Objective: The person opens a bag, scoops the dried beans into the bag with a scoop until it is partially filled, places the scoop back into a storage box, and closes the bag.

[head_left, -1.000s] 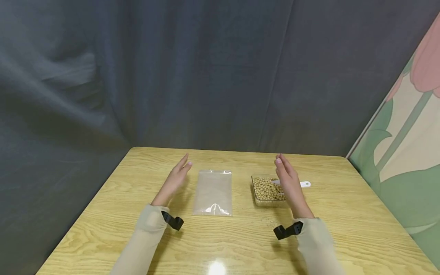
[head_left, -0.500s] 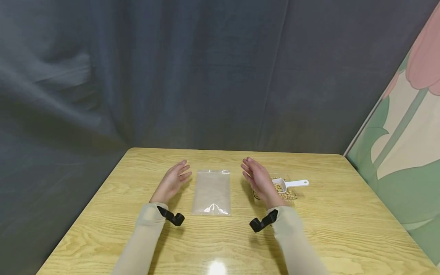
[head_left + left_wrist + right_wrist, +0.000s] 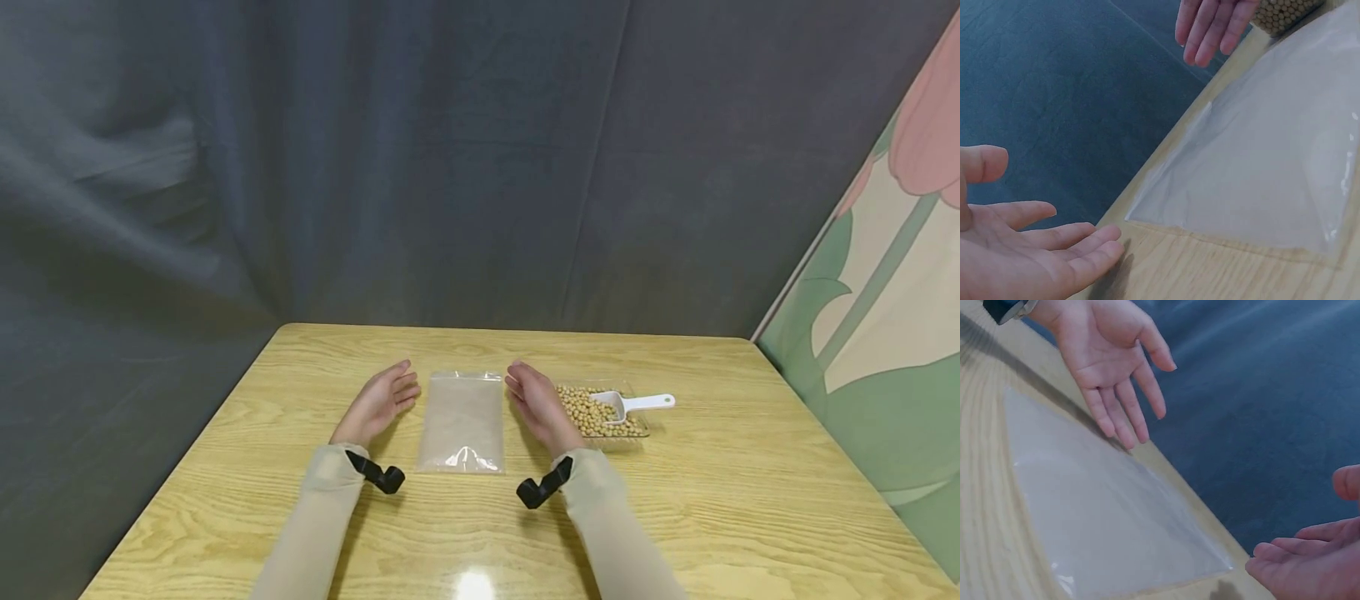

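Note:
A clear zip-top plastic bag (image 3: 462,425) lies flat on the table between my hands. My left hand (image 3: 380,402) is just left of the bag, palm facing inward, its fingers relaxed and holding nothing. On the bag's other side, my right hand (image 3: 542,407) mirrors it, also with nothing in its fingers. Both wrist views show loose fingers apart from the bag. Right of the right hand stands a clear container (image 3: 626,442) of yellowish, round beans (image 3: 581,408), partly covered by that hand. A white scoop (image 3: 617,405) rests in the beans, its handle sticking out over the right rim.
The wooden table (image 3: 750,483) reaches a dark curtain (image 3: 450,167) at its far edge. A wall hanging with a tulip pattern (image 3: 892,333) borders the right side. Black wrist cameras (image 3: 385,479) sit on both cuffs.
My right hand has moved left from over the bean container to beside the bag, uncovering the scoop. The left hand has shifted only slightly, its fingers now more relaxed.

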Tool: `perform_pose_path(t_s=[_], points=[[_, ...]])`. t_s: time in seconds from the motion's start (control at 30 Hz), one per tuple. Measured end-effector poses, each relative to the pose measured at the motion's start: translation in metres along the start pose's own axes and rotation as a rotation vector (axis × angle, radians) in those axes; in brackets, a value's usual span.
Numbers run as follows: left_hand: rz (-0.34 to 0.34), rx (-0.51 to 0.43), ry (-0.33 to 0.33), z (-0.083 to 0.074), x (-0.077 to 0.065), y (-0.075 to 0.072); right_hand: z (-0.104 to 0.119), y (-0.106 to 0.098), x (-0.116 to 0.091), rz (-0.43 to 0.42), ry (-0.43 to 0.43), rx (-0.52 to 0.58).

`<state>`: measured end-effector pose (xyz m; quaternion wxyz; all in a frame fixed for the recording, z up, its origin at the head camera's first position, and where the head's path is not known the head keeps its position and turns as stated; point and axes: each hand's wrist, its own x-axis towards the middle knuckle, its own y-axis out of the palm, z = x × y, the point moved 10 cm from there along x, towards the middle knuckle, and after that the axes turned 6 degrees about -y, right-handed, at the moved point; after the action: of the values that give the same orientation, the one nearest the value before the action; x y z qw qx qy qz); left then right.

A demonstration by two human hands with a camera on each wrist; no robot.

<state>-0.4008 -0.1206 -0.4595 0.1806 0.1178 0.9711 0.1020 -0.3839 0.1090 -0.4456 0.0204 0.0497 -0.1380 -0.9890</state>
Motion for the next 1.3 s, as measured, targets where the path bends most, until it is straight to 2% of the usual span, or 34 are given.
perform_pose_path(t_s=[0.33,0.8,1.07,1.3], points=[[0.033,0.037,-0.014,0.005,0.002,0.003,-0.014,-0.001,0.002,-0.004,0.03,-0.073],[0.033,0.005,-0.025,0.012,0.008,0.005,-0.03,-0.001,0.007,-0.063,0.037,0.041],[0.018,0.004,-0.027,0.012,0.009,0.006,-0.031,-0.001,0.006,-0.099,0.017,0.044],[0.005,0.036,-0.035,0.012,0.009,0.007,-0.03,0.0,0.005,-0.094,0.004,0.03]])
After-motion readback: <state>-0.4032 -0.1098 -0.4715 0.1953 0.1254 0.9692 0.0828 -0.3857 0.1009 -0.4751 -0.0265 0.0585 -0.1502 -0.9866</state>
